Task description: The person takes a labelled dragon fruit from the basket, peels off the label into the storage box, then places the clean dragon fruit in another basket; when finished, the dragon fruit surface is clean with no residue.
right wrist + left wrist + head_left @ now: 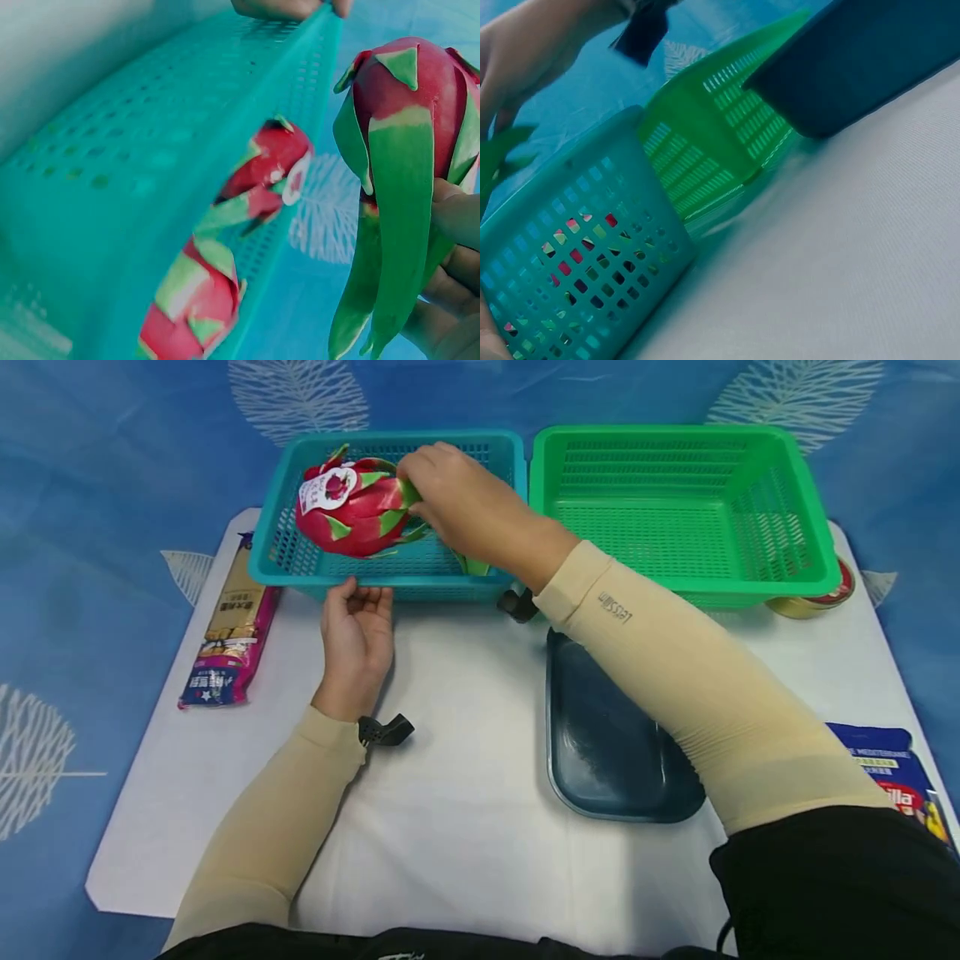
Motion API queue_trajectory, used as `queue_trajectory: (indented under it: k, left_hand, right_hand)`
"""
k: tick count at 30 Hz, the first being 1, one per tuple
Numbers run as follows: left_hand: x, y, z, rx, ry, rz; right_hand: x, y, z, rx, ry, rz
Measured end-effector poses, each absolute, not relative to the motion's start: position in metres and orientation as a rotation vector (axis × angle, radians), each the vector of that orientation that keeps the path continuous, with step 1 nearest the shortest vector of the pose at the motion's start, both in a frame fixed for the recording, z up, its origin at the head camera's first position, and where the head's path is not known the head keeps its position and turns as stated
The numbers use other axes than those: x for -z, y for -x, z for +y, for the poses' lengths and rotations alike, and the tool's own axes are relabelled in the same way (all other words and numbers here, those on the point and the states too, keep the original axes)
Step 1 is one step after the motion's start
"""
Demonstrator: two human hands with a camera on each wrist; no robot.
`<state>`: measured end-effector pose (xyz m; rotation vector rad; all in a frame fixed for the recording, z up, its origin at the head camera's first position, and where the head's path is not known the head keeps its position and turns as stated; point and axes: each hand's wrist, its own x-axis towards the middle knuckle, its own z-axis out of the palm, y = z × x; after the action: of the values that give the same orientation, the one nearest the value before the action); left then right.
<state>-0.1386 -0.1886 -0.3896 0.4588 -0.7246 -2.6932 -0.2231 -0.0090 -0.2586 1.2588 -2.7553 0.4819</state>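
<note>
My right hand point(465, 497) holds a red dragon fruit point(360, 514) by its green leafy end, above the teal basket point(352, 583). A white label is on the fruit's upper side. In the right wrist view the held dragon fruit point(405, 97) has long green leaves hanging past the fingers. Inside the basket lie another dragon fruit point(262, 161) and, nearer that camera, a further dragon fruit point(195, 300); the head view mostly hides them. Palm up, my left hand point(360, 647) grips the basket's front rim, with the thumb at the top edge and fingers below.
A green basket point(675, 585) stands right beside the teal one. Under my right forearm is a dark blue tray point(607, 752). A pink-and-gold packet point(232, 627) lies at left; a round tin point(825, 597) and a blue packet point(885, 760) are at right.
</note>
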Motion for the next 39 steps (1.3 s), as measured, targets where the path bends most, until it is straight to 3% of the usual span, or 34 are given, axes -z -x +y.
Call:
queue_trajectory:
  k: [22,39]
  left_hand:
    - [0.393,0.132,-0.196,2.672,-0.465,-0.772]
    - [0.392,0.133,-0.189,2.708,-0.406,-0.832]
  right_hand:
    - [0.273,0.155,0.117,-0.668,-1.297,-2.434]
    - [0.303,0.111,0.113,-0.783,-1.429,-2.387]
